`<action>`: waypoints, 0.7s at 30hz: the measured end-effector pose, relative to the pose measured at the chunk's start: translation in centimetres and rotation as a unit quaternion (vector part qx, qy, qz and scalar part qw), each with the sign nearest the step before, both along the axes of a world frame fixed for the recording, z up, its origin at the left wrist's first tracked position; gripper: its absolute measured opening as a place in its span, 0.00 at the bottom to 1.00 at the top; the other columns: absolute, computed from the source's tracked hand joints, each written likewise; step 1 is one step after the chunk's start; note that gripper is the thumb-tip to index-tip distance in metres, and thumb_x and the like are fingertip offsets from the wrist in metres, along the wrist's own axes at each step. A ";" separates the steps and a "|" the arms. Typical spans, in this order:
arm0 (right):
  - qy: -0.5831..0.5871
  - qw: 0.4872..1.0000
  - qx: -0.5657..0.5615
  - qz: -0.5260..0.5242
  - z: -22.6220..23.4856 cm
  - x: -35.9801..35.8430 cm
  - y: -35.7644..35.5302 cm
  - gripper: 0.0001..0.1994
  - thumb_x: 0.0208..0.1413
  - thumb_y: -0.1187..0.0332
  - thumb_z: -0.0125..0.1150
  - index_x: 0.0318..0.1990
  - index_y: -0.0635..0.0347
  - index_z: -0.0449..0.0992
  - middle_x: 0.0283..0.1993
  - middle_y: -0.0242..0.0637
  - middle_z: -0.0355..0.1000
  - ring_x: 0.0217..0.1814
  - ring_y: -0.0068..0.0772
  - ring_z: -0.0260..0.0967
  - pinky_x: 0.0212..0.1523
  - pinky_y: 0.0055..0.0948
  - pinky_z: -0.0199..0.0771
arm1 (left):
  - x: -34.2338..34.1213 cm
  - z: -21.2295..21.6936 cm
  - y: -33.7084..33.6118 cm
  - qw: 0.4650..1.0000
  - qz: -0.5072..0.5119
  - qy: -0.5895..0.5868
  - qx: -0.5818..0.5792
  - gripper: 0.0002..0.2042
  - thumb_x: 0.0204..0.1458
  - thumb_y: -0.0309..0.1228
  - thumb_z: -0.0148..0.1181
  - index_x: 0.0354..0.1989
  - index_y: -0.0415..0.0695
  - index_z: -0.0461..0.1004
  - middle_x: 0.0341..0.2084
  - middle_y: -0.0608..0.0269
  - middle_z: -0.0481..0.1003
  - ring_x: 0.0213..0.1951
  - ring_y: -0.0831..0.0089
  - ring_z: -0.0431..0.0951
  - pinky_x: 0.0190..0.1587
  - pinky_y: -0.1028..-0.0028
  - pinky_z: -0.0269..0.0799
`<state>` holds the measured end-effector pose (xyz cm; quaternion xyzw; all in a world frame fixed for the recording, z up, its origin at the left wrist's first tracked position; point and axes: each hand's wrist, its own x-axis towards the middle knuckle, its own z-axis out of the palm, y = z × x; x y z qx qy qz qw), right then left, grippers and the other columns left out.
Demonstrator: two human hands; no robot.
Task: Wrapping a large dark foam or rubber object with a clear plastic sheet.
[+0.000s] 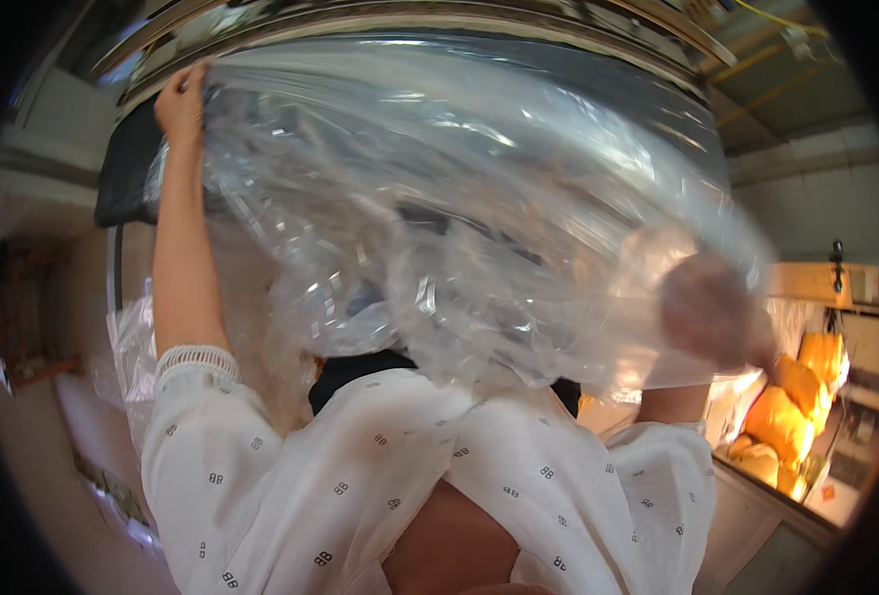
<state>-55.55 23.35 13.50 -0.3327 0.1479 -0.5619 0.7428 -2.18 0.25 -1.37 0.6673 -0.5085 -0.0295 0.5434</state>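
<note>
A wide sheet of clear plastic film (360, 129) is stretched across the view in front of me, its near part crumpled and shiny. At the far left, my left hand (181, 99) is closed on the film's corner, with that arm reaching straight out. My right hand (707, 302) is at the right, nearer to me, behind the film and smeared by motion. It looks rounded and closed on the film, though its separate fingers do not show. Under the film lies a dark grey surface (127, 164), seen at the left end.
Beyond the film runs a rail-like frame (400, 22) along the far side. At the right are orange-yellow bundles (791, 416) under warm light, beside a wooden ledge (811, 283). More crumpled clear plastic (134, 332) hangs at the left, below the dark surface.
</note>
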 end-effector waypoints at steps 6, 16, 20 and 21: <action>-0.261 0.868 -0.198 -0.372 -3.3 -14.3 -3.4 0.15 0.54 0.64 0.55 0.46 0.63 0.68 0.17 0.23 0.63 0.14 0.15 0.53 0.21 0.18 0.58 | 0.2 0.6 -0.8 0.999 0.011 -0.031 0.022 0.16 0.48 0.44 0.60 0.35 0.43 0.79 0.28 0.66 0.78 0.31 0.78 0.73 0.38 0.78 0.67; 0.217 0.904 0.223 -0.294 -11.3 -14.1 1.2 0.30 0.54 0.50 0.56 0.57 0.61 0.60 0.34 0.26 0.67 0.30 0.18 0.61 0.37 0.18 0.63 | 9.3 -0.3 5.3 0.984 0.063 -0.126 0.108 0.17 0.51 0.42 0.58 0.38 0.39 0.77 0.31 0.67 0.77 0.33 0.79 0.74 0.38 0.79 0.66; 0.362 0.876 0.175 -0.268 -11.1 -11.9 -1.6 0.27 0.52 0.51 0.59 0.54 0.60 0.64 0.36 0.28 0.69 0.39 0.22 0.65 0.44 0.24 0.63 | 8.5 0.1 5.0 0.983 0.049 -0.152 0.089 0.17 0.50 0.43 0.58 0.38 0.40 0.77 0.32 0.65 0.77 0.33 0.78 0.74 0.38 0.78 0.67; 0.376 0.875 0.181 -0.244 -11.0 -11.5 -2.3 0.26 0.52 0.53 0.59 0.52 0.59 0.65 0.36 0.29 0.70 0.40 0.23 0.66 0.44 0.24 0.63 | 8.8 -0.1 4.9 0.984 0.047 -0.151 0.088 0.17 0.50 0.43 0.58 0.38 0.40 0.77 0.32 0.65 0.77 0.33 0.78 0.74 0.38 0.78 0.67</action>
